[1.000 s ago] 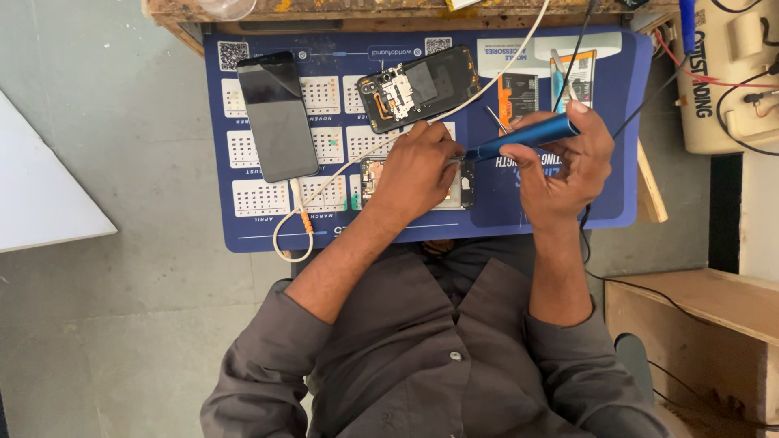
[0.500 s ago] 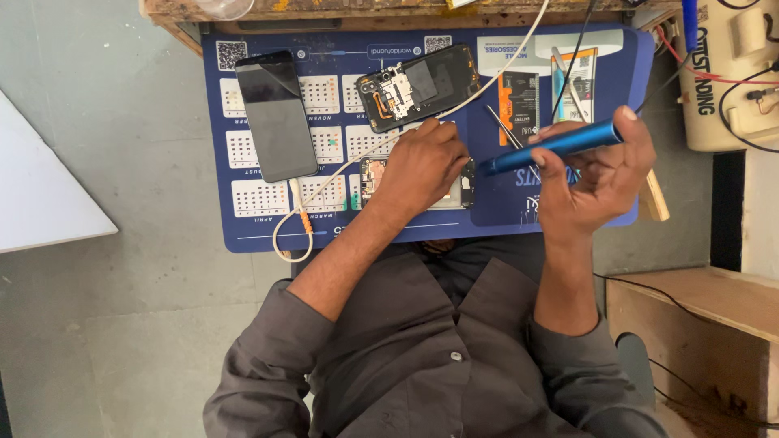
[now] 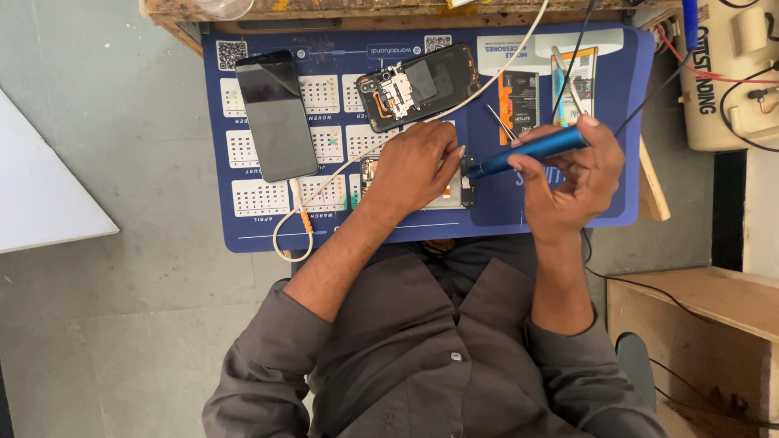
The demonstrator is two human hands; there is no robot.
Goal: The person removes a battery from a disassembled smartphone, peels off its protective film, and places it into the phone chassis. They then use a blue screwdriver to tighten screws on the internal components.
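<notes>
My right hand (image 3: 572, 174) grips a blue pen-shaped electric screwdriver (image 3: 527, 152), held nearly level with its tip pointing left toward a small phone part (image 3: 456, 193) on the blue work mat (image 3: 243, 223). My left hand (image 3: 415, 166) rests palm-down on that part and covers most of it. An opened phone body (image 3: 418, 85) with exposed boards lies further back on the mat. A detached dark screen (image 3: 277, 115) lies to the left.
A black and orange battery (image 3: 519, 99) and tweezers (image 3: 501, 123) lie on the mat's right side. A white cable (image 3: 296, 223) loops off the mat's front edge. A beige device (image 3: 730, 73) with wires stands at the right, a wooden box (image 3: 698, 324) below it.
My right hand has lifted and swung the screwdriver to the right, away from the part. The left hand has stayed on the part.
</notes>
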